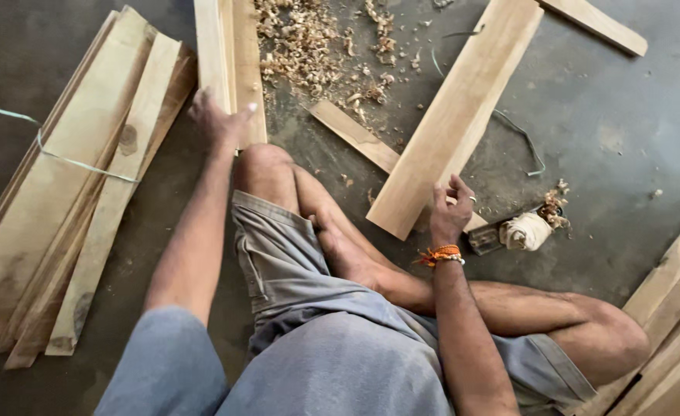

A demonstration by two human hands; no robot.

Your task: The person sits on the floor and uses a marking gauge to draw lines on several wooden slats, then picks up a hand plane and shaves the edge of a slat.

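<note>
Person seated on the floor (625, 115), legs folded. Left hand (218, 119) lies flat on the near end of a narrow plank (230, 54) running far-left, fingers spread, thumb hooked over its edge — pressing, not a closed grip. Right hand (451, 212) sits at the near end of a wide board (455, 115) that angles off far-right; fingers half-curled and touching the corner, can't tell whether it actually clamps it.

Progress, as a judgement: shavings (309, 46) heaped far-centre suggest some planing is done. Stack of boards (70, 200) at left, loosely tied with a pale green strap (62, 158), looks untouched. A short offcut (355, 135) lies between plank and board. More boards (679, 308) at near right.

A small block tool with a cloth-wrapped end (521, 231) lies just right of the right hand, not held.

Packages, labels, signs: 0 visible. Only loose strap bits on the floor.
</note>
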